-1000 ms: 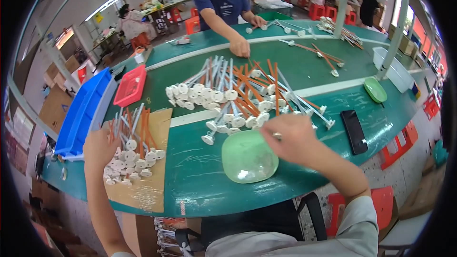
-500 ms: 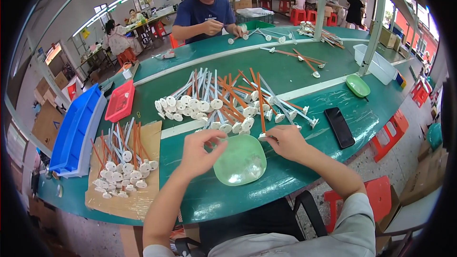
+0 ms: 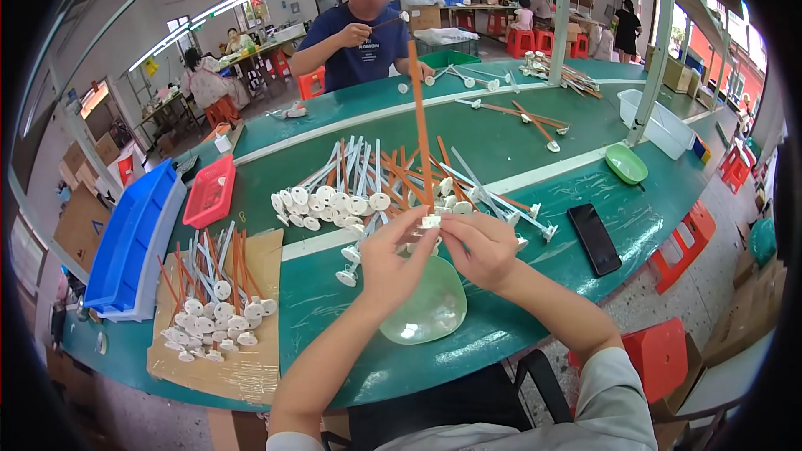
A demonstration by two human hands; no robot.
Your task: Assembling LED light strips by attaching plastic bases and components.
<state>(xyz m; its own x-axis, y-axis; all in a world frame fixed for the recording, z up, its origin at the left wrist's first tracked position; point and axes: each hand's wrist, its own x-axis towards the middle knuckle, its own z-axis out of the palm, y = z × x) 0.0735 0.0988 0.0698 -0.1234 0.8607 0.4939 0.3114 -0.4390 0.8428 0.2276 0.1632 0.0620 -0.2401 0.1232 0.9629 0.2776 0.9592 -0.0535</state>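
An orange-brown strip with a white plastic end piece [image 3: 423,142] stands nearly upright in front of me. My left hand [image 3: 394,257] pinches the white end piece from the left. From the right, the fingers of my right hand [image 3: 486,249] close on the same piece, so the hands almost touch. Just below them on the green table lies a light green dish [image 3: 428,311], partly covered by my hands. Behind them is a pile of white round-ended strips [image 3: 334,200], grey and orange-brown; its near part is hidden by my hands.
More strips lie on cardboard [image 3: 251,367] at left, beside a blue bin [image 3: 125,242] and a red tray [image 3: 209,192]. At right are a black phone [image 3: 594,239], a small green dish [image 3: 626,164] and a clear tub [image 3: 656,124]. A co-worker [image 3: 355,42] sits opposite, holding a strip.
My right hand has lifted the strip and brought it left and up. My left hand has moved right from beside the dish onto its white end. The co-worker has raised a strip.
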